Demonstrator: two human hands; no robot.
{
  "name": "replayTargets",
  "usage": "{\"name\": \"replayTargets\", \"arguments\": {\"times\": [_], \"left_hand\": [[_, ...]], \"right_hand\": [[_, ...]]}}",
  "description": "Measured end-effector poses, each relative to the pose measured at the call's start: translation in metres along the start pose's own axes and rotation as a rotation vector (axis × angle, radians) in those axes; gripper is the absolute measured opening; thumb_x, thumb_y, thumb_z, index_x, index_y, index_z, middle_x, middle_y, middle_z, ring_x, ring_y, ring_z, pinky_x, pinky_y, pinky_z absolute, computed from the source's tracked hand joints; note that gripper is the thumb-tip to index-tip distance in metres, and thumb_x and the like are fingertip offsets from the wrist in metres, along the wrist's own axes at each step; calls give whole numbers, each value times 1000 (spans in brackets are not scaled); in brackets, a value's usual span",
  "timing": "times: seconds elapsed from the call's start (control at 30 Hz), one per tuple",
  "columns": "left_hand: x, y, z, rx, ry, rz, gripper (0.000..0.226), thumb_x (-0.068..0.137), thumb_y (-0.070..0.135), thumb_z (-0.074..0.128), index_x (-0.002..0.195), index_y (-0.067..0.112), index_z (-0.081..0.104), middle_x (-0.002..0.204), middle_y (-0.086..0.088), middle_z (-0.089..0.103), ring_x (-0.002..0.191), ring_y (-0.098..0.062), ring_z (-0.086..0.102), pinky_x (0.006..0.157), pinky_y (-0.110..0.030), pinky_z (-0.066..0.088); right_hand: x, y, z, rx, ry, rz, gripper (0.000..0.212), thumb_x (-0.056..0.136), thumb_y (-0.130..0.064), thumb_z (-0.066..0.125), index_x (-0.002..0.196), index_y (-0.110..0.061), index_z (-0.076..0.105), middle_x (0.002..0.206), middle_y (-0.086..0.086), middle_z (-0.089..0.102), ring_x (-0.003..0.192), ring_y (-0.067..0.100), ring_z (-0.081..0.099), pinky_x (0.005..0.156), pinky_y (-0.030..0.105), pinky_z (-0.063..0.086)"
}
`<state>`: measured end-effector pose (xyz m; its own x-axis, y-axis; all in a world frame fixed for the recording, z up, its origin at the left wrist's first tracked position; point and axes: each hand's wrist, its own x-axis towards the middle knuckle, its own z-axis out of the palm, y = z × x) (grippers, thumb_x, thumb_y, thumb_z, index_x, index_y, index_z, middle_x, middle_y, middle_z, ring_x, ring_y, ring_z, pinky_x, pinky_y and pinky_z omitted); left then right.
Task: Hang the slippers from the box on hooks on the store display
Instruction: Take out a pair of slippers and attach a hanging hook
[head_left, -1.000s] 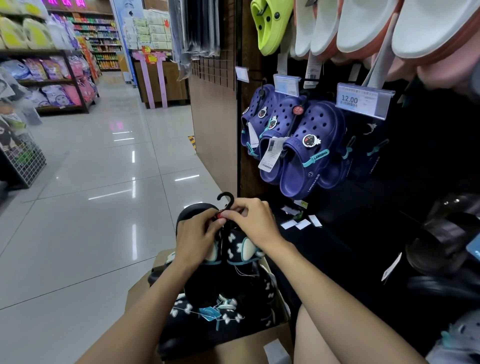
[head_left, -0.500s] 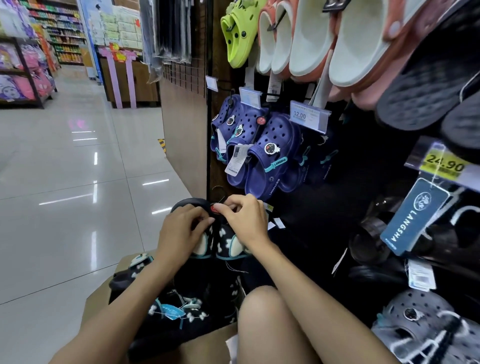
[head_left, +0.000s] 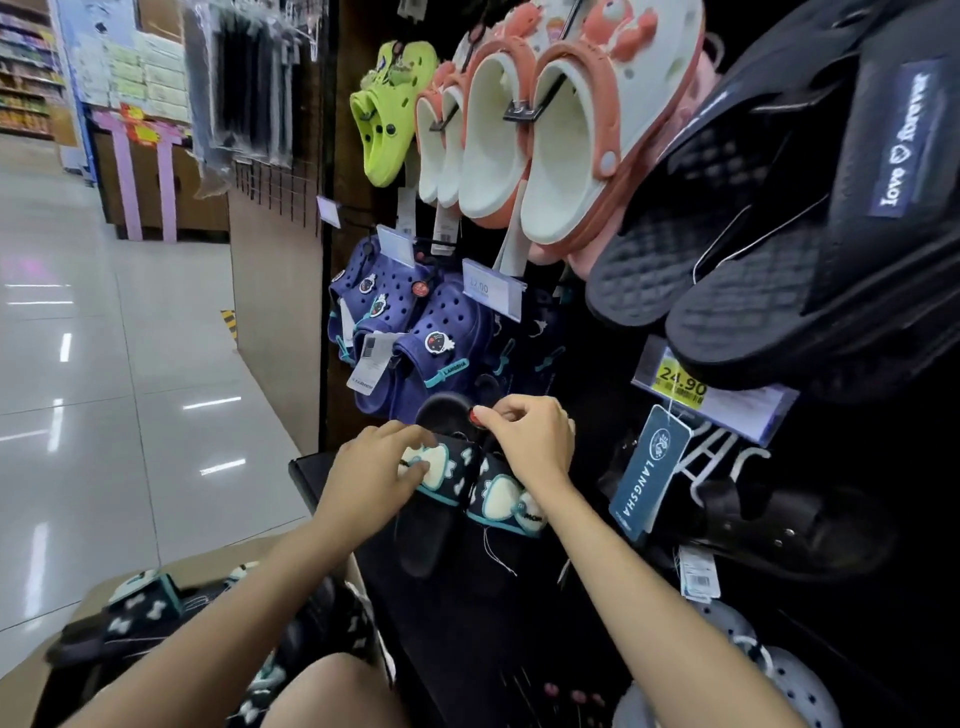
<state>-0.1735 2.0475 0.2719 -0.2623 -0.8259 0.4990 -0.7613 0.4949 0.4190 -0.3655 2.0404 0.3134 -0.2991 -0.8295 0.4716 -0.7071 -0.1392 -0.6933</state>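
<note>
Left hand (head_left: 376, 470) gripping black bow slippers (head_left: 470, 480), right hand (head_left: 530, 439) pinching their barely visible hanger, hook hidden.

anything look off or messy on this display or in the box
Nothing looks damaged or spilled. The slippers left in the cardboard box lie jumbled, and loose threads dangle under the black bow slippers that both hands hold up to the display.

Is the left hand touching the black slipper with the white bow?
Touching. In the head view, the left hand lies on the black slipper, its fingers overlapping the white bow on the strap.
</note>
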Motion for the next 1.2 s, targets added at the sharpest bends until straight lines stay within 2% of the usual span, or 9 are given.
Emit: {"name": "replayTargets", "arguments": {"times": [0.1, 0.37, 0.47, 0.57, 0.67, 0.8, 0.97, 1.07, 1.2], "left_hand": [[22, 15, 8, -112, -26, -15, 22, 92, 30, 62, 114, 32, 62, 97, 16, 54, 96, -16, 56, 78, -36, 47], [67, 41, 22, -272, -63, -47, 23, 94, 29, 60, 117, 30, 60, 106, 10, 60, 99, -14, 60, 88, -42, 51], [77, 47, 23, -285, -74, -31, 29, 95, 28, 60, 123, 29, 57, 112, 9, 59, 102, -15, 58, 89, -40, 50], [86, 52, 26, -276, -88, -12, 37, 95, 28, 61, 130, 29, 53, 120, 8, 58, 105, -15, 56, 92, -40, 48], [95, 53, 32, -289, -133, -21, 37, 97, 25, 58, 133, 26, 52, 125, 4, 57, 113, -17, 54, 97, -41, 46], [104, 49, 40, -289, -171, -35, 32, 98, 23, 54, 130, 26, 53, 126, 1, 56, 114, -17, 53, 99, -41, 45], [105, 42, 51, -290, -220, -68, 30, 99, 26, 52, 129, 29, 53, 120, 2, 56, 110, -20, 55, 97, -42, 46], [103, 39, 56, -292, -243, -76, 31, 101, 26, 51, 131, 28, 52, 120, 3, 56, 109, -19, 55, 96, -41, 46], [102, 36, 62, -288, -257, -70, 31, 101, 28, 50, 132, 28, 51, 122, 5, 55, 105, -15, 56, 95, -40, 47]], "right_hand": [[16, 5, -20, -41, 53, 22, 36, 74, -51, 74, 61, -19, 64, 55, -10, 60, 69, 16, 62, 73, 35, 50], [57, 5, -52, 80, 90, 137, 26, 81, -34, 75, 74, -9, 71, 69, -4, 65, 56, 5, 50, 53, 18, 36], [83, 8, -49, 270, 149, 154, 25, 81, -14, 77, 70, 5, 66, 67, 9, 60, 59, 11, 49, 64, 24, 36], [103, 11, -45, 269, 138, 123, 36, 87, -9, 73, 64, -24, 50, 76, -2, 55, 83, 16, 53, 74, 20, 35], [110, 15, -46, 223, 105, 54, 24, 89, -20, 73, 81, -26, 51, 94, -2, 56, 105, 18, 62, 81, 14, 38], [116, 18, -42, 134, 37, 125, 25, 88, -44, 68, 73, -26, 60, 79, -8, 63, 90, 8, 61, 87, 23, 44], [110, 15, -37, 77, -35, 147, 29, 90, -32, 69, 77, -5, 68, 76, 6, 66, 76, 20, 56, 51, 9, 32], [100, 17, -34, 52, 8, 56, 31, 86, -17, 74, 83, 14, 68, 86, 30, 68, 74, 32, 55, 45, 9, 30], [91, 26, -32, 27, -1, 0, 35, 82, -16, 75, 72, 16, 65, 80, 35, 62, 84, 27, 47, 43, 15, 27]]}}
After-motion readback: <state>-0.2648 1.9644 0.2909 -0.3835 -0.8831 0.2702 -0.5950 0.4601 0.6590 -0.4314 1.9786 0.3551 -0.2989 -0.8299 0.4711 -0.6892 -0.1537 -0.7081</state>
